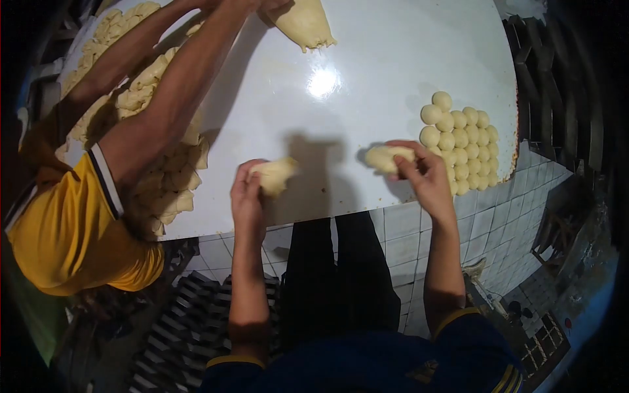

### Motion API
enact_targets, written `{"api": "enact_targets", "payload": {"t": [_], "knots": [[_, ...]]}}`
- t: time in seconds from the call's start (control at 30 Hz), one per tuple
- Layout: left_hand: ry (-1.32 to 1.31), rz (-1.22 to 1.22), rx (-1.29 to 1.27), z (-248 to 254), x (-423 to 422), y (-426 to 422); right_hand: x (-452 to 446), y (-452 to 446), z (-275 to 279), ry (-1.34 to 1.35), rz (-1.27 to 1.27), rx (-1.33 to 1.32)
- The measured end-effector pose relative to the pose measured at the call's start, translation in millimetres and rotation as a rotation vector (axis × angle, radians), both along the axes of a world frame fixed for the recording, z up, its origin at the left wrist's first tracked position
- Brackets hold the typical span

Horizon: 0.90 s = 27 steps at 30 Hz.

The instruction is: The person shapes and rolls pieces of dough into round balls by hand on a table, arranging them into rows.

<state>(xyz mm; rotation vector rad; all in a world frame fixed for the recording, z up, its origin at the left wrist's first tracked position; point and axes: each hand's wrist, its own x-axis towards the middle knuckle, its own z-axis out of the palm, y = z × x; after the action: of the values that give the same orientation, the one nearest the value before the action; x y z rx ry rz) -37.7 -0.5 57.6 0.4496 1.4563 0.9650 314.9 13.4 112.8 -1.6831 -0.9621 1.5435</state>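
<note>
My left hand (250, 187) grips a flattish, ragged piece of dough (275, 175) just above the near part of the white table (367, 85). To the right, my right hand (419, 170) is closed on another dough piece (385, 158), longer and smoother, held between thumb and fingers. Both pieces look slightly blurred. Close beyond my right hand, several round dough balls (461, 138) sit in tight rows on the table's right side. My right wrist and fingers partly hide the nearest ones.
On the left, a co-worker in a yellow shirt (78, 229) reaches across the table. Their hand touches a large dough lump (301, 23) at the far edge of view. Many cut dough pieces (173, 173) lie along the left side. Dark stacked racks (557, 85) stand at right.
</note>
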Motion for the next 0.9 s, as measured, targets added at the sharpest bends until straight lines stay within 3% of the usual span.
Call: {"api": "enact_targets", "payload": {"t": [0.07,0.13,0.17,0.2,0.27,0.3,0.33,0.4,0.47,0.53,0.6,0.63,0.73,0.77,0.8,0.87,0.9], "knots": [[-0.002,0.018,0.015,-1,1,-9,5,-3,0,-0.103,-0.088,0.010],[-0.006,0.053,0.048,7,6,-16,0,-14,-8,-0.243,-0.202,0.194],[-0.015,-0.058,0.036,10,17,-25,-2,-23,-7,-0.239,-0.010,0.063],[-0.017,-0.059,0.031,8,24,-28,-8,-26,-13,-0.241,-0.011,0.059],[0.396,-0.468,0.084,-2,34,-33,-22,-36,-32,-0.387,0.464,0.406],[0.593,-0.512,0.165,-23,31,-31,-21,-38,-43,-0.391,0.465,0.398],[0.587,-0.511,0.163,-29,32,-20,-18,-31,-59,-0.530,0.477,0.411],[1.196,-0.501,0.481,-44,36,-2,-19,-10,-85,-0.668,0.489,0.419],[1.122,-0.593,0.501,-50,52,5,-45,1,-102,-0.730,0.329,0.601],[1.048,-0.665,0.543,-56,59,0,-64,-12,-120,-0.599,0.480,0.669],[1.100,-0.775,0.789,-63,53,-40,-70,-44,-110,-0.468,0.559,0.802],[1.069,-0.694,0.868,-71,35,-50,-56,-50,-113,-0.467,0.558,0.795],[1.183,-0.660,0.698,-78,-16,-48,-15,-44,-125,-0.535,0.640,0.835],[1.218,-0.651,0.637,-79,-20,-46,-15,-26,-123,-0.677,0.569,0.835],[1.269,-0.596,0.660,-82,-10,-22,-20,-10,-121,-0.822,0.497,0.840],[1.353,-0.527,0.608,-80,31,11,-60,6,-124,-0.810,0.431,0.770],[1.261,-0.533,0.590,-79,49,1,-80,11,-125,-0.793,0.361,0.702]]}}
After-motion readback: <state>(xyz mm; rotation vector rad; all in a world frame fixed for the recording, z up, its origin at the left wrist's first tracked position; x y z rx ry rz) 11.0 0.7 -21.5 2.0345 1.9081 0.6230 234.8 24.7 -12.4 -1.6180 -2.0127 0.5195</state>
